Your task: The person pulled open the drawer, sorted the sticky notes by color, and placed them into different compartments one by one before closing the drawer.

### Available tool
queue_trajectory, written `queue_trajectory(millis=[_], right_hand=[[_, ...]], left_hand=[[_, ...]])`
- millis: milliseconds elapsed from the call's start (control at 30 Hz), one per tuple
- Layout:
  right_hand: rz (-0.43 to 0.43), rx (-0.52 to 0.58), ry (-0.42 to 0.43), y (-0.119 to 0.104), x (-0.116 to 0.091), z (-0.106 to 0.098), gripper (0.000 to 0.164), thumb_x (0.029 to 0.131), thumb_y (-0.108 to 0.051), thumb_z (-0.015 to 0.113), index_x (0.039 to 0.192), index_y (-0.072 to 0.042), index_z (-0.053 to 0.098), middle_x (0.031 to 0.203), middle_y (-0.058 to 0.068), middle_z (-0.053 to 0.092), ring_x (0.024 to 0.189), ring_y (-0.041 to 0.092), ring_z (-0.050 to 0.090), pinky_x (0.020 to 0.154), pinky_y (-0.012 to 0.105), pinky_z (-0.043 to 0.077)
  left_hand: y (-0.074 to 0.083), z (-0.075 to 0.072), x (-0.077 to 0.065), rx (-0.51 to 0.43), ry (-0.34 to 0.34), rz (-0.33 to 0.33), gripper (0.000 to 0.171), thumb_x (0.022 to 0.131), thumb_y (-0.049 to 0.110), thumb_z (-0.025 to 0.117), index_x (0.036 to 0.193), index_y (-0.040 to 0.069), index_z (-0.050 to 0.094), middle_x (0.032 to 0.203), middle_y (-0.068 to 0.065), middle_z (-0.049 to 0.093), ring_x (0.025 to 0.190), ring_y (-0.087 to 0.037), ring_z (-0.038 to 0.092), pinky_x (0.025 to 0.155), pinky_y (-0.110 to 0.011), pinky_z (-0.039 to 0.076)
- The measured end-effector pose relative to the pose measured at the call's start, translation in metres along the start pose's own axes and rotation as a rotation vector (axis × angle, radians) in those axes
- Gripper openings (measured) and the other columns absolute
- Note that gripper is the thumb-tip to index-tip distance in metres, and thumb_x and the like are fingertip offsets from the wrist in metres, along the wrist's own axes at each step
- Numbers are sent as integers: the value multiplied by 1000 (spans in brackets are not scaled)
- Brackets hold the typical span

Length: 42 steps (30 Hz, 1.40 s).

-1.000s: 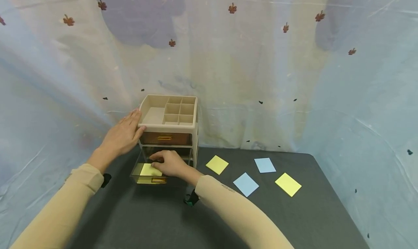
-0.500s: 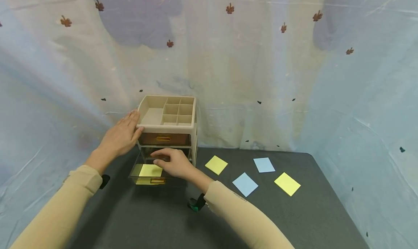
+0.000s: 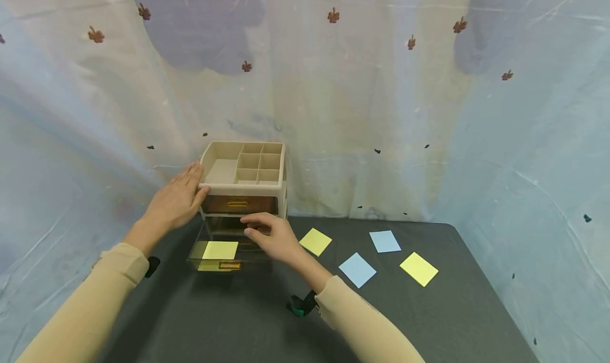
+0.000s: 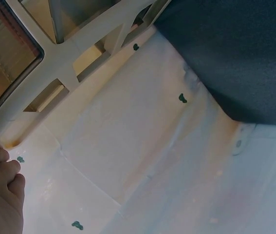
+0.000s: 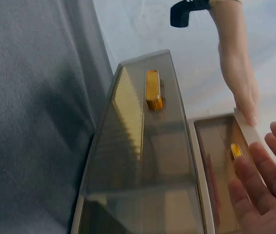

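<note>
Head: yellow note point(image 3: 220, 250) in drawer point(image 3: 257, 263), left of parted right fingers point(image 3: 259, 218); left fingers point(image 3: 190, 177) together.

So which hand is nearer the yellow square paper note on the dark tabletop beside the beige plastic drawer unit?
Right. In the head view, the right hand is just left of the note; the left hand touches the drawer unit on its left side.

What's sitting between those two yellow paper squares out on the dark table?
The head view shows a nearer blue square and, closer to the curtain, a farther blue square, with dark tabletop around them.
</note>
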State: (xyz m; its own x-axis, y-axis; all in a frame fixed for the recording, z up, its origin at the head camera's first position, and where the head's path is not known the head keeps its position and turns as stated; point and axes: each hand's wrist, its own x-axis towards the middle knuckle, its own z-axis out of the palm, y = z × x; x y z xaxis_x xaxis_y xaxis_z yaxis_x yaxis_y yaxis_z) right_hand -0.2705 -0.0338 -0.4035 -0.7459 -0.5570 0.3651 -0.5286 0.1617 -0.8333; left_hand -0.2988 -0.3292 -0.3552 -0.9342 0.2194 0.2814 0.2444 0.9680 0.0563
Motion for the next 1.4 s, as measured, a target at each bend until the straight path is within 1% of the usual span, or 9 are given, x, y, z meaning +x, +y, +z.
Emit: queue_trajectory(millis=[200, 333, 467, 600, 767, 900, 1067, 1167, 1400], right_hand=[[-17, -4, 70, 11, -11, -16, 32, 106, -21, 65, 135, -9, 69, 132, 8, 68, 117, 22, 66, 98, 35, 57], [14, -3, 106, 21, -18, -28, 32, 105, -21, 65, 136, -11, 69, 133, 6, 68, 118, 22, 65, 101, 42, 56], [48, -12, 138, 34, -26, -41, 32, 104, -18, 66, 136, -12, 69, 132, 7, 69, 120, 25, 64, 103, 43, 55], [67, -45, 190, 49, -33, -51, 32, 103, -14, 67, 134, -10, 70, 131, 9, 69, 119, 30, 66, 100, 45, 57], [105, -95, 251, 70, -42, -63, 31, 102, -12, 68, 132, -9, 71, 131, 10, 70, 118, 30, 67, 101, 49, 57], [150, -136, 294, 87, -48, -74, 29, 102, -12, 68, 131, -9, 72, 126, 11, 72, 114, 31, 69, 101, 48, 57], [200, -191, 313, 108, -52, -86, 28, 102, -12, 68, 130, -9, 72, 123, 14, 73, 111, 32, 71, 96, 47, 60], [213, -228, 316, 120, -53, -90, 28, 102, -11, 67, 130, -7, 72, 122, 18, 72, 108, 33, 71, 91, 48, 61], [293, -292, 306, 143, -52, -95, 30, 101, -13, 69, 130, -5, 72, 120, 15, 72, 99, 32, 73, 83, 47, 62]], left_hand=[[-1, 1, 0, 6, -9, -2, 74, 114, 45, 30, 165, -4, 8, 171, -26, 9, 157, -47, 13, 128, -61, 15], [0, 1, 0, 5, -10, -1, 74, 114, 45, 29, 165, -5, 9, 171, -26, 9, 157, -47, 13, 128, -61, 14], [0, 0, 0, 5, -7, -4, 73, 114, 44, 29, 165, -5, 9, 171, -26, 9, 157, -47, 14, 128, -61, 15], [0, 1, -1, 8, -2, -5, 74, 114, 45, 29, 165, -5, 9, 171, -26, 10, 156, -47, 16, 127, -61, 16], [0, 2, -1, 7, -3, -5, 74, 114, 45, 28, 165, -4, 7, 171, -26, 9, 156, -47, 15, 128, -60, 14], [-1, 3, 0, 3, -3, 1, 74, 114, 46, 27, 165, -3, 6, 172, -25, 8, 157, -47, 14, 128, -60, 14], [-1, 2, 0, 3, 3, 5, 74, 114, 45, 28, 165, -3, 6, 171, -26, 10, 156, -47, 15, 128, -60, 15], [0, 1, 0, 1, 3, 6, 74, 114, 44, 29, 165, -4, 7, 171, -27, 10, 156, -47, 15, 128, -61, 15], [1, 0, 0, -3, -5, 3, 74, 114, 45, 29, 165, -4, 7, 171, -26, 9, 157, -47, 15, 128, -60, 15]])
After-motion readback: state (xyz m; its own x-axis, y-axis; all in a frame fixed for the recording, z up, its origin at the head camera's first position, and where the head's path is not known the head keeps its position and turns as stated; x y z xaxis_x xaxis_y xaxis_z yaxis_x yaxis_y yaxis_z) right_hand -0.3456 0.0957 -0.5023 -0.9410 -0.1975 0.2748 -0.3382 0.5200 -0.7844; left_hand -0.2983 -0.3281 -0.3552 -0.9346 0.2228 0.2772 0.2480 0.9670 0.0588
